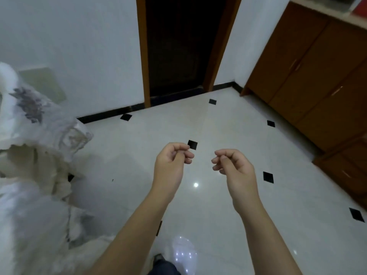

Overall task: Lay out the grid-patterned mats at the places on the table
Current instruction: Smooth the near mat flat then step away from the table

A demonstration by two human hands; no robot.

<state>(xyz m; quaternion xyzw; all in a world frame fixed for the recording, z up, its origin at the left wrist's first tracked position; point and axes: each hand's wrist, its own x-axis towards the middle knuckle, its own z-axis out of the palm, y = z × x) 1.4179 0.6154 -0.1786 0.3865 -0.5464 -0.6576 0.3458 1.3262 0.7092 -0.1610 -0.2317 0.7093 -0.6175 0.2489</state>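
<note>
No grid-patterned mat shows in the head view, and no bare table top is visible. My left hand (170,163) and my right hand (234,167) are both raised side by side over the white tiled floor (228,132). Each hand's fingers are loosely curled toward the thumb and hold nothing. A gap of about a hand's width separates them.
A rumpled white cloth with grey floral print (37,155) fills the left side, with a pale green flat thing (43,82) behind it. A dark doorway (178,46) is straight ahead. Brown wooden cabinets (317,76) line the right wall. Small black diamonds dot the floor.
</note>
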